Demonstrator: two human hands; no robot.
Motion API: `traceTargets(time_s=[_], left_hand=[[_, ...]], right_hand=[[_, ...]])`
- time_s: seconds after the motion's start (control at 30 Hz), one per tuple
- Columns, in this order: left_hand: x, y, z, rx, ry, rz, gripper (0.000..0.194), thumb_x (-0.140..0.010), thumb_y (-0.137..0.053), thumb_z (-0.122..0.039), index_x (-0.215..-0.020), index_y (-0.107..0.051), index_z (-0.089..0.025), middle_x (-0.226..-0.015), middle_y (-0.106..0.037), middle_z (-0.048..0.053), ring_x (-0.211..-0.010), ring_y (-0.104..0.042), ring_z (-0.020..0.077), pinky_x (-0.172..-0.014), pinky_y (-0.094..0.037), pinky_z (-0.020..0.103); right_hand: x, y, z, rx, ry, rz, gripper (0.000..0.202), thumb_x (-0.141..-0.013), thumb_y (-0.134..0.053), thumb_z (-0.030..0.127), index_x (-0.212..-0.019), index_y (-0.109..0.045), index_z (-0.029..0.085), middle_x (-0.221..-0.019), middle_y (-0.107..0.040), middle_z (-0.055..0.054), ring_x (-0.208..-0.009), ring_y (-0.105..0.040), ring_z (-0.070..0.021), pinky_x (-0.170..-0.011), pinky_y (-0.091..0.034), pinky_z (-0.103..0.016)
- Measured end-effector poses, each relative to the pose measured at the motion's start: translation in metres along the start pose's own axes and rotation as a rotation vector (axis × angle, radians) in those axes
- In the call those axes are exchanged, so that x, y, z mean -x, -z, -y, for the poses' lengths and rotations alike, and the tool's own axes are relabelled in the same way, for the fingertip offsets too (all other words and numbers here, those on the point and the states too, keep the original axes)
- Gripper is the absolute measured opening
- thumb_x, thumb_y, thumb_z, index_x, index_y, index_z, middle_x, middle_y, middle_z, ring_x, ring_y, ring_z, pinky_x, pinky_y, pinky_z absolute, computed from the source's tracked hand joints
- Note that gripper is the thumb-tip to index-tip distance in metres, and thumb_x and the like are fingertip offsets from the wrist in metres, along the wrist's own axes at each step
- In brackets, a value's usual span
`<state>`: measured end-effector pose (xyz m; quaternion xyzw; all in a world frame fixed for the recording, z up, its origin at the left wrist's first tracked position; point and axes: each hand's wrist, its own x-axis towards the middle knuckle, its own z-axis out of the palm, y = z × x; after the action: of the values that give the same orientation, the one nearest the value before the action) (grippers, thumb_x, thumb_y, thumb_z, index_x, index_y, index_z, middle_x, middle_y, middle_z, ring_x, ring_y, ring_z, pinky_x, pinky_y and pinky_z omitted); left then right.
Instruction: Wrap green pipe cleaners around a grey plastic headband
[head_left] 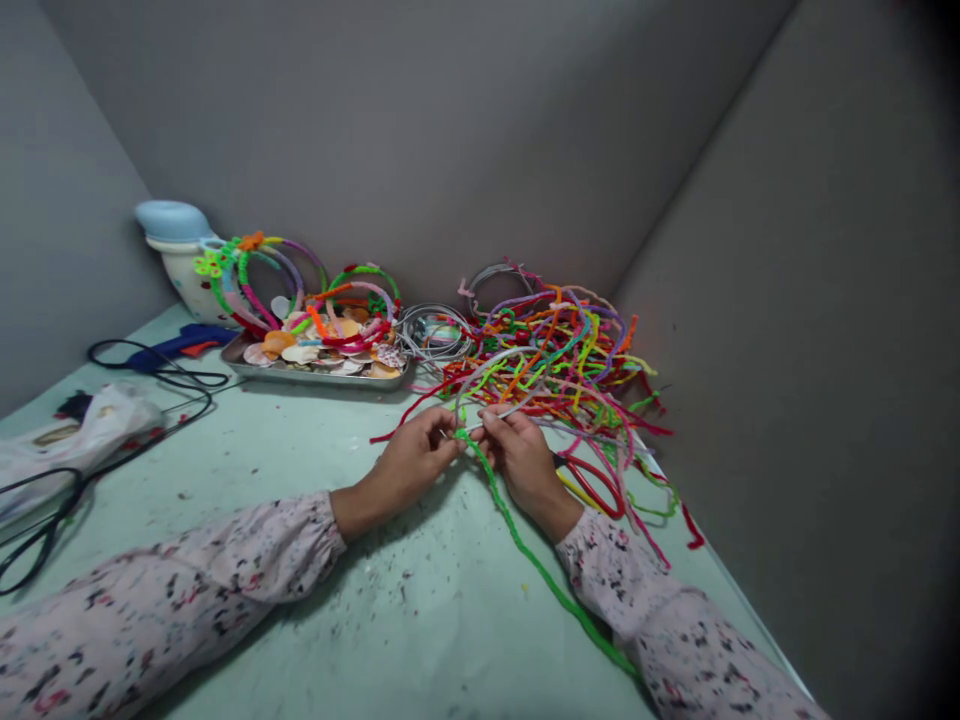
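Near the middle of the table, my left hand (412, 455) is closed, its fingertips pinching a bright green pipe cleaner (510, 522) where it meets a thin grey wire ring (480, 372). My right hand (525, 455) is closed too, thumb and finger on the ring just to the right. The green pipe cleaner runs from between the fingertips down across the table to my right sleeve. A short green bit sticks up by the left fingertips. Beyond my right hand lies a large tangled heap of coloured pipe cleaners (570, 350).
Behind my left hand stands a metal tray (322, 378) of shells with wrapped rings. Wire rings (435, 332) lie beside it. Red-handled scissors (600, 487) are by my right wrist. A blue glue gun (180, 345), black cord (169, 425), plastic bag (112, 425) and blue-lidded container (180, 250) are left.
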<state>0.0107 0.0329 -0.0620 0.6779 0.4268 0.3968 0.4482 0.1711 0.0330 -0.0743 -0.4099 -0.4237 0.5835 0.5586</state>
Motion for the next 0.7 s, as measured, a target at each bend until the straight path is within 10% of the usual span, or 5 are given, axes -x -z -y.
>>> traceTargets(time_s=[0.7], left_hand=[[0.0005,0.0022,0.0049,-0.043,-0.023,-0.105,0.013,-0.077,-0.057,-0.023,-0.088,-0.056,-0.017,-0.067,-0.051,-0.003,-0.059,-0.044,0.0101,-0.055,-0.035,0.021]], right_hand=[[0.0016,-0.0009,0.0006,0.037,0.011,0.010,0.025,-0.076,-0.067,0.039,-0.089,-0.061,0.018,-0.059,-0.060,0.003,-0.047,-0.050,-0.0076,-0.044,-0.035,-0.018]])
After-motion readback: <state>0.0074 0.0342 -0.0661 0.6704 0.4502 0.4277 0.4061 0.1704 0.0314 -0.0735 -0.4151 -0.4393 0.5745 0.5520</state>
